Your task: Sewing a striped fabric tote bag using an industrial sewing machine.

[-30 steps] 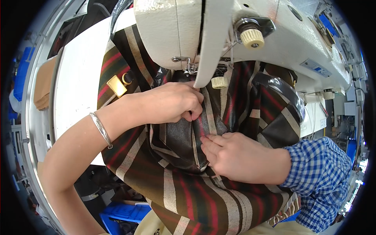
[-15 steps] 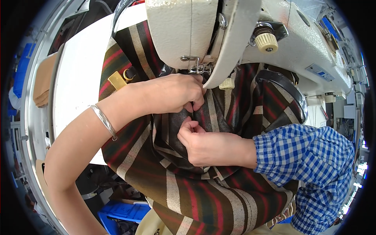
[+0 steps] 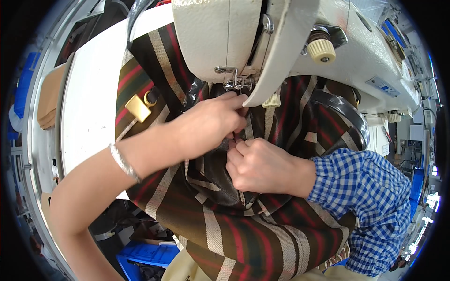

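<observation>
While pinching striped fabric [image 3: 243, 234], left hand [image 3: 206, 126], right hand [image 3: 262, 166] — under sewing machine [image 3: 225, 42].

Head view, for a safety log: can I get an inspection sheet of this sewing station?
Surface: white table, mostly covered by cloth.
Job's things: brown striped fabric bag with red and cream bands bunched under the cream sewing machine head; square gold metal clasp lies on the fabric to the left.
Clutter: blue plastic crate below the table; tan folded cloth at the far left.
Grippers: left hand and right hand both pinch the fabric just below the needle area; fingers close to the presser foot.
Cables: nothing seen.
Surroundings: shelving and lights blurred at the right rim.
</observation>
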The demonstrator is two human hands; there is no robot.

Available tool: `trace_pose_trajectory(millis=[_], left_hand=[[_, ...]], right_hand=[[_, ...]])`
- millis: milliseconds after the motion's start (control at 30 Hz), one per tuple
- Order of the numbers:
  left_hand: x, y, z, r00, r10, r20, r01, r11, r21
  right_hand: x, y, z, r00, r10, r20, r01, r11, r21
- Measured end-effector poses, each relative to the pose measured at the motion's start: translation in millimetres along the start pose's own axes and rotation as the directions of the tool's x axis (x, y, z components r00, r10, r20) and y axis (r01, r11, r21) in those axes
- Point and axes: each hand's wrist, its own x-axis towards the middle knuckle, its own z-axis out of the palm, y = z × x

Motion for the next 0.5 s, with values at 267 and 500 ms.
trace_pose_trajectory(millis=[267,500], left_hand=[[-53,56,13,0.975,-0.205,0.086,0.138,0.862,0.488],[-47,59,5,0.954,-0.272,0.123,0.196,0.882,0.428]], right_hand=[[-27,-9,-28,0.971,0.164,0.172,-0.210,0.931,0.299],[-21,-20,-26,0.955,0.175,0.240,-0.228,0.951,0.210]])
